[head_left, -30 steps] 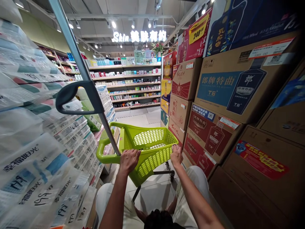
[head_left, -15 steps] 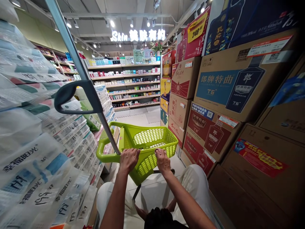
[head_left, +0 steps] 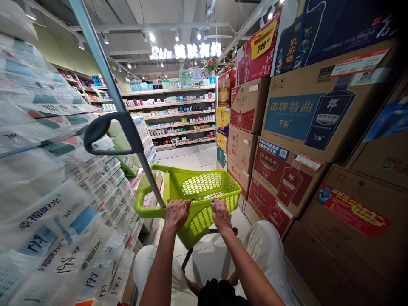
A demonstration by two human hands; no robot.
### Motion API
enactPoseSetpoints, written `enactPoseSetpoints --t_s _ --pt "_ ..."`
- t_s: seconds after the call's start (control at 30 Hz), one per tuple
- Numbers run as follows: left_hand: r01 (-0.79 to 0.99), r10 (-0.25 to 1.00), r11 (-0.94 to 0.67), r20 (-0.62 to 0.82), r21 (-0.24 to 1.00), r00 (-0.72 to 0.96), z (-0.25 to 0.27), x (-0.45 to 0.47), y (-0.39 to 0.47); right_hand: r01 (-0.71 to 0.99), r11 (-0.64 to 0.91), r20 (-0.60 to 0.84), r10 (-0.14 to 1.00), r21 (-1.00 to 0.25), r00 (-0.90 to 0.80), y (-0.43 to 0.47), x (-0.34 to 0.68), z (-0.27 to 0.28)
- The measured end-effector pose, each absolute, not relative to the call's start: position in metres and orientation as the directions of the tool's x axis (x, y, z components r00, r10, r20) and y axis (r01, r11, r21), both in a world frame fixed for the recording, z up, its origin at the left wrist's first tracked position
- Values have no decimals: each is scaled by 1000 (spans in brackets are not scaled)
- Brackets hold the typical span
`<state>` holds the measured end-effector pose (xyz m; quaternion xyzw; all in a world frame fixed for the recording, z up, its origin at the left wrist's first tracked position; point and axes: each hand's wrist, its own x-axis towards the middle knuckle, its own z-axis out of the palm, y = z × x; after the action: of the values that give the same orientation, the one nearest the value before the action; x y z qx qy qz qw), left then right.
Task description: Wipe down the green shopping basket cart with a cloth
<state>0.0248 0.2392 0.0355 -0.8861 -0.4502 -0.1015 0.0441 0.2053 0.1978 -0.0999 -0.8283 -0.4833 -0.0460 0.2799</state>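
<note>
A lime-green shopping cart (head_left: 204,216) with perforated walls stands in front of me, turned sideways. My left hand (head_left: 177,214) is closed over its near rim, close to where a metal pole (head_left: 152,180) meets the green frame. Farther right on that same rim, my right hand (head_left: 221,213) is closed too, its fingertips hooked over the edge. Up the pole sits a dark grey loop handle (head_left: 111,132), which neither hand touches. The part of the basket floor that shows holds no goods I can make out.
Stacked paper packs (head_left: 63,238) rise close on the left. Cardboard liquor cartons (head_left: 293,114) form a tall wall on the right. Ahead, beyond pale floor tiles (head_left: 194,158), stand shelves of small boxes and bottles (head_left: 181,114) under a lit sign (head_left: 188,51).
The cart, the pole and both hands appear slightly farther right and lower in view, as does most of the shop around them. Both hands keep their hold on the rim.
</note>
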Motion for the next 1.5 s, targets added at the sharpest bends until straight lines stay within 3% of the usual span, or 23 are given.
enactPoseSetpoints --t_s 0.07,0.13,0.33,0.4,0.53,0.77,0.87,1.03,1.1,1.27,1.5 --pt "811 797 -585 201 18 570 37 26 238 754 -480 294 717 -448 632 197 210 -97" --pt "820 808 -573 187 22 559 38 28 239 749 -482 303 707 -454 639 200 201 -94" --pt "848 847 -526 121 58 517 43 29 244 924 -15 588 767 -383 256 209 140 -90" --pt "859 863 -504 99 92 496 46 29 244 907 -1 611 739 -420 284 206 143 -91" --pt "880 899 -436 48 186 435 54 32 243 833 -120 584 659 -540 474 204 149 -90" --pt "884 912 -389 -24 260 409 54 29 253 902 130 702 677 -411 222 212 96 -80" --pt "877 912 -377 -46 298 408 54 29 254 897 82 690 670 -435 274 206 118 -93" --pt "877 913 -378 -39 297 407 56 35 252 817 -196 585 610 -543 535 204 155 -110" --pt "882 913 -380 -42 281 407 54 37 253 826 -166 603 609 -538 515 209 145 -106" --pt "879 910 -388 -38 277 414 51 35 255 899 100 718 642 -427 269 214 121 -101" --pt "878 921 -339 -71 339 383 54 29 260 854 37 732 535 -519 422 209 136 -121"
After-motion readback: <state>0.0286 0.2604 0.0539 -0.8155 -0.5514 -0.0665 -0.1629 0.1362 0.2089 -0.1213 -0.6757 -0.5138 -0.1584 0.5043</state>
